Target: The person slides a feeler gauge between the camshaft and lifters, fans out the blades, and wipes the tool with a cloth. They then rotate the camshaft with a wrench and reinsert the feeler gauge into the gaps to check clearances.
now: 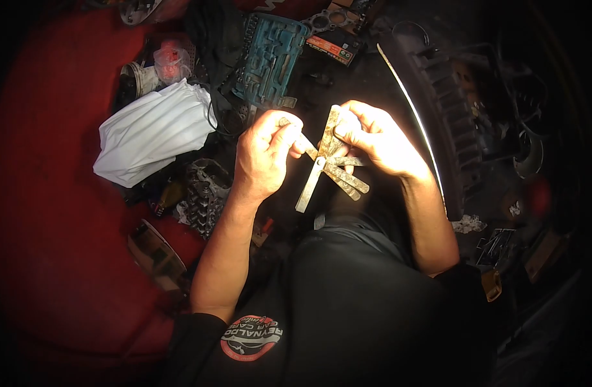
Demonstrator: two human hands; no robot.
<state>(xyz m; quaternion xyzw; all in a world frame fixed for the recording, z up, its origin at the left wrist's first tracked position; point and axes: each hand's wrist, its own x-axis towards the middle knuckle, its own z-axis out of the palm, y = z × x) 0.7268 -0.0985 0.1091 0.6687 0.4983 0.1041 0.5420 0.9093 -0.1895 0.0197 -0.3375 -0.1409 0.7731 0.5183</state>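
A feeler gauge set (327, 139) with worn, stained metal blades is fanned out between my two hands. My left hand (265, 152) pinches one blade that points up and left from the pivot. At the upper right, my right hand (381, 140) grips the holder and a few of the blades between thumb and fingers. Several other blades spread loosely to the lower right, and a straight piece hangs down from the pivot. Strong light washes out much of my right hand, so its fingertips are hard to make out.
A teal tool case (270, 61) lies open beyond my hands. White cloth (155, 132) covers something on the left, above a metal engine part (209, 193). To the right stands a large dark curved part (431, 109) with a bright edge. An orange-black box (334, 46) sits behind.
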